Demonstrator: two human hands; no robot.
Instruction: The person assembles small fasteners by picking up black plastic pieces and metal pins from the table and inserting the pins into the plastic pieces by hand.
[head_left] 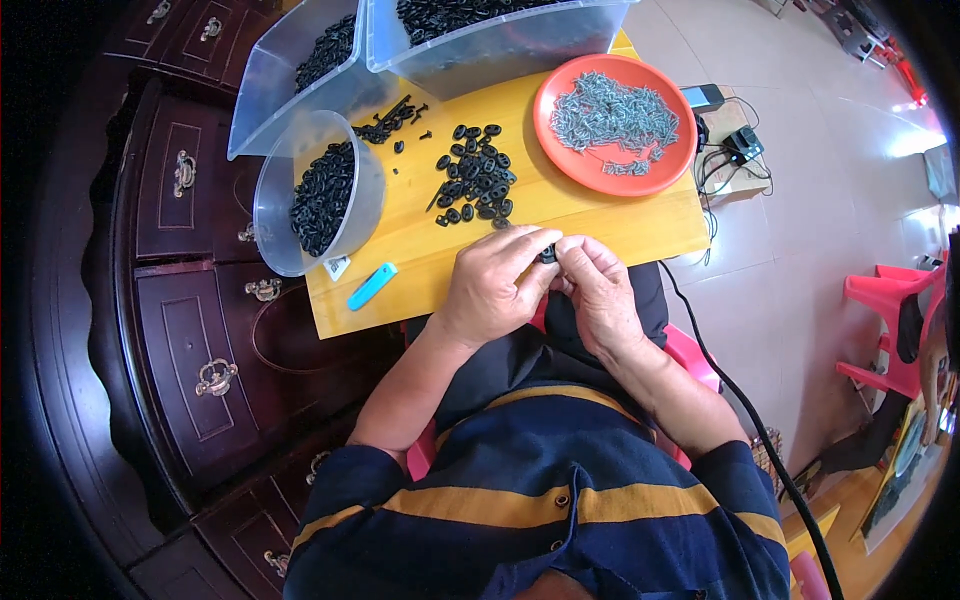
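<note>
Both hands meet at the front edge of the yellow table, fingertips close together. Between them is a small black plastic part, mostly covered by the fingers. My left hand pinches it between thumb and forefinger. My right hand is closed against its other side, thumb and fingers pressed together; whether a smaller piece is in there too is hidden. Just beyond the hands lies a loose pile of black oval parts with holes. A red-orange plate heaped with small silver screws sits to the right of that pile.
A clear round tub of black parts stands on the table's left, near a blue-handled tool. Clear bins line the back. Black stick-like pieces lie between. Dark drawers flank the left; a black cable runs at right.
</note>
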